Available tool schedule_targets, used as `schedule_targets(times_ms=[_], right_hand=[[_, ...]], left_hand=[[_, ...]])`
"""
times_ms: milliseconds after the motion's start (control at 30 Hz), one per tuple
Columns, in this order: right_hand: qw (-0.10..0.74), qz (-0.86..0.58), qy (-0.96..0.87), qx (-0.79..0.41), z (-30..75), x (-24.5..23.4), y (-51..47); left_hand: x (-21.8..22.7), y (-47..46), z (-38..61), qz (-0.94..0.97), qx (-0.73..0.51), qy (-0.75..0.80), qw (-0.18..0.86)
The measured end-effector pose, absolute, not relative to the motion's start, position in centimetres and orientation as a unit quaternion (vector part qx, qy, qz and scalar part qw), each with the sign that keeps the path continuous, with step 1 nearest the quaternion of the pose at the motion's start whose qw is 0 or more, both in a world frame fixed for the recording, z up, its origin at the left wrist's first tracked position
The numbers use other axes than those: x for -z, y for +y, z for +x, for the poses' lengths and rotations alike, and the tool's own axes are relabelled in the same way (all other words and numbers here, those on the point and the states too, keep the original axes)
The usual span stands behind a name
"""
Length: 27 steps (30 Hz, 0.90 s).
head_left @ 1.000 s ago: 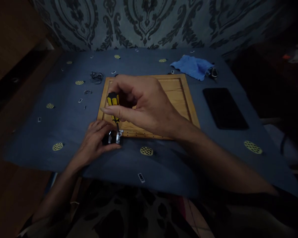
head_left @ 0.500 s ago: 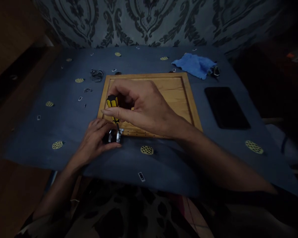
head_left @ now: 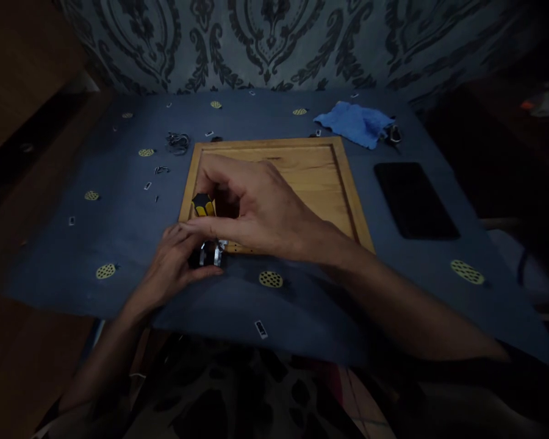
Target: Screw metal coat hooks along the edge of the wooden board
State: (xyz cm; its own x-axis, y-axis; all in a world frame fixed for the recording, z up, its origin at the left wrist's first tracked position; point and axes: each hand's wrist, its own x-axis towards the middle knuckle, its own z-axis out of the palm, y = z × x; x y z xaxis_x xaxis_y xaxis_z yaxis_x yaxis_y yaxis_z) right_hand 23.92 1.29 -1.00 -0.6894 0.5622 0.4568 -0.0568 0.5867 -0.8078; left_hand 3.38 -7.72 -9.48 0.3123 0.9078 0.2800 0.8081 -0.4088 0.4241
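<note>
My right hand is closed round a screwdriver with a yellow and black handle, held upright above the near left corner of a wooden board with a raised rim. The screwdriver's lower part is hidden behind my right thumb. Below it, a shiny metal piece with two curved arms, perhaps a ring mechanism, sits against the board's near edge. My left hand curls about this metal piece, thumb on the near side and fingers on the far side. A row of small dark holes runs along the board's near edge.
A tangle of metal pieces, a smaller metal piece and a tiny screw-like part lie left of the board. To its right are a black phone-like slab and a crumpled blue cloth. A patterned blue cloth covers the table.
My right hand's thumb has come down nearer my left fingers, and the screwdriver handle sits lower and more hidden. My left hand has stayed at the metal piece.
</note>
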Motion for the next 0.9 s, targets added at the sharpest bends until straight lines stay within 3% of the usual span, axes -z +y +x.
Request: schedule_targets(times_ms=[300,700,900], right_hand=[[0.247,-0.092,-0.828,-0.495,25.4,-0.8,2.3],[0.334,-0.107,-0.813,-0.465,24.1,0.7,1.0],[0.272,-0.107,-0.836,-0.465,25.2,-0.6,1.6]], left_hand=[[8.8,-7.6,3.8,0.811,-0.234,0.528,0.094],[9.9,-7.6,3.3,0.803,-0.24,0.538,0.091],[9.2,-7.7,3.7,0.807,-0.236,0.534,0.088]])
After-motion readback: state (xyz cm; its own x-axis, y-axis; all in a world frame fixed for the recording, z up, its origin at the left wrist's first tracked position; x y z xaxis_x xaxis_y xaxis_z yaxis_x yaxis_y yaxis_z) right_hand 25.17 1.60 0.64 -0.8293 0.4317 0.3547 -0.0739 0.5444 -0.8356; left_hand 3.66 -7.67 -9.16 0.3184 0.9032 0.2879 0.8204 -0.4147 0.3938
